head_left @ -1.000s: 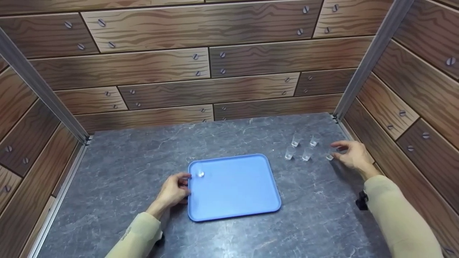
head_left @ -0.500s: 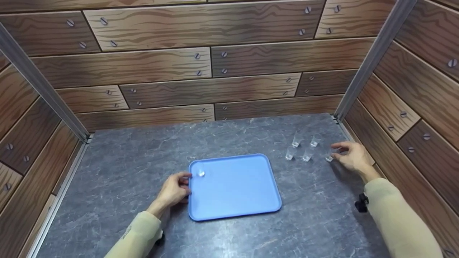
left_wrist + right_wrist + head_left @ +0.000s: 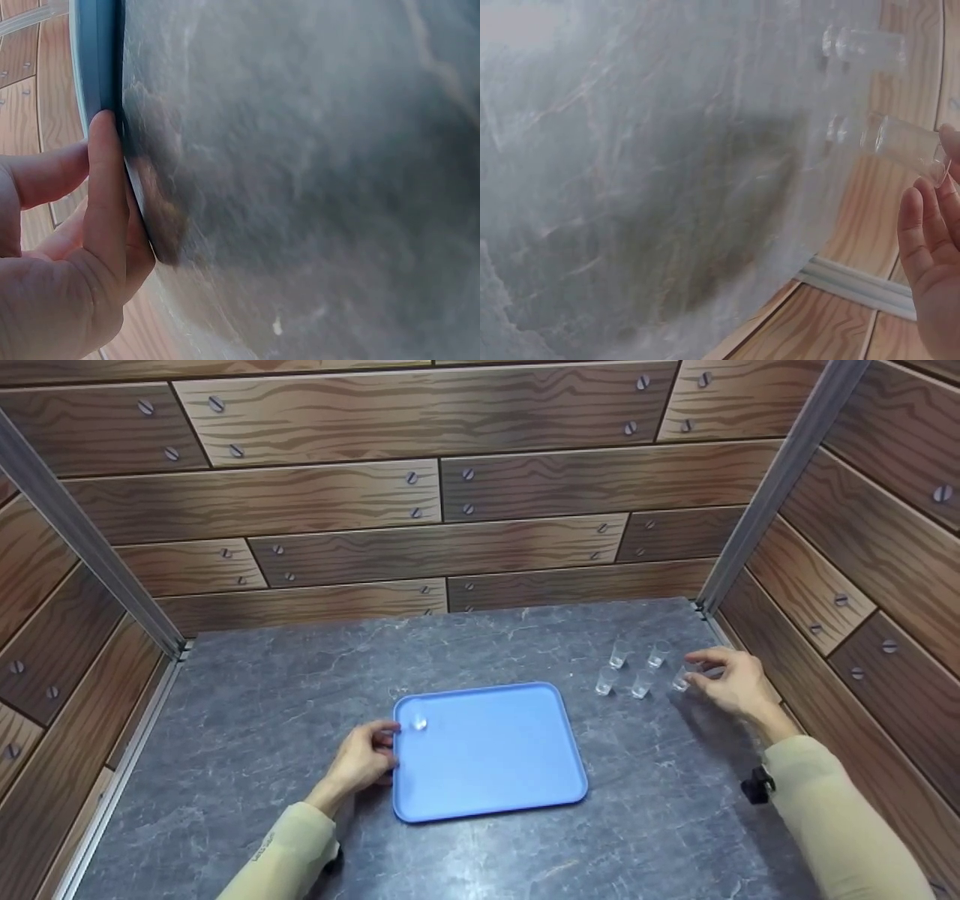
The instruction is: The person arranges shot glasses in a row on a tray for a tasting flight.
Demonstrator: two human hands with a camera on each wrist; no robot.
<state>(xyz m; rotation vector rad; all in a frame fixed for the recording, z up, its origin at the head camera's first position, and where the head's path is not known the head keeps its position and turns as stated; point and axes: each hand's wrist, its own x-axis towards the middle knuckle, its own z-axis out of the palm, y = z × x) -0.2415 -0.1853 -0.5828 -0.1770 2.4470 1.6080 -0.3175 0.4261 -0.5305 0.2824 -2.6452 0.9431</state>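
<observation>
A small clear shot glass (image 3: pixel 682 681) is pinched near its rim between the thumb and fingers of my right hand (image 3: pixel 736 684). In the right wrist view this shot glass (image 3: pixel 904 146) is slightly tilted and appears raised off the table. Several similar shot glasses (image 3: pixel 641 684) stand upright just left of it. My left hand (image 3: pixel 361 757) holds the left edge of a blue tray (image 3: pixel 487 757). In the left wrist view the fingers (image 3: pixel 105 187) grip the tray rim (image 3: pixel 95 60). One more shot glass (image 3: pixel 420 721) stands in the tray's far left corner.
The dark marbled tabletop (image 3: pixel 285 682) runs between the tray and the surrounding walls. Wood-patterned panels (image 3: pixel 315 502) rise at the back and both sides, with metal posts (image 3: pixel 772 487) in the corners. The right hand is near the right wall.
My right hand has shifted slightly left and up, and the pinched glass has moved with it, showing more of its body. The left hand and tray stay in place.
</observation>
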